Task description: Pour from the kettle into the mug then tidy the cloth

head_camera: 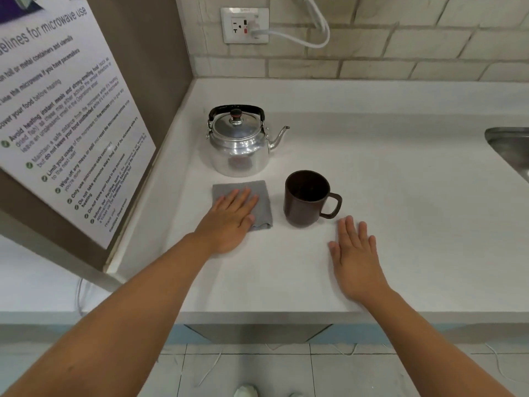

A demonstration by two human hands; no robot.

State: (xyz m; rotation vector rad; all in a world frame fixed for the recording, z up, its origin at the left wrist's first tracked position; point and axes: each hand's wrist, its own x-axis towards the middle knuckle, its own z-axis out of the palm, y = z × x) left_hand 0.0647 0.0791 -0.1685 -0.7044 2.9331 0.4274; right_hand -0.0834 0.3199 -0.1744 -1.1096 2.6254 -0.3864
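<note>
Resting flat, fingers spread, on the grey cloth [259,196]: left hand [230,223], palm down, pinching nothing, heel of the palm on the white tabletop [400,173]. Folded into a rough square, that cloth, one corner showing past the thumb. Lying palm down on bare tabletop, fingers loosely apart, gripping nothing: right hand [356,260]. Standing upright just beyond the right hand's fingertips and just right of the left hand: brown mug [307,200], handle turned toward the right, close beside the cloth but seemingly not touching it. Too dark inside the mug to judge any contents. Sitting straight ahead of the left hand, past the cloth's far edge: shiny metal kettle [239,144], lid on, black handle raised, spout aimed right.
</note>
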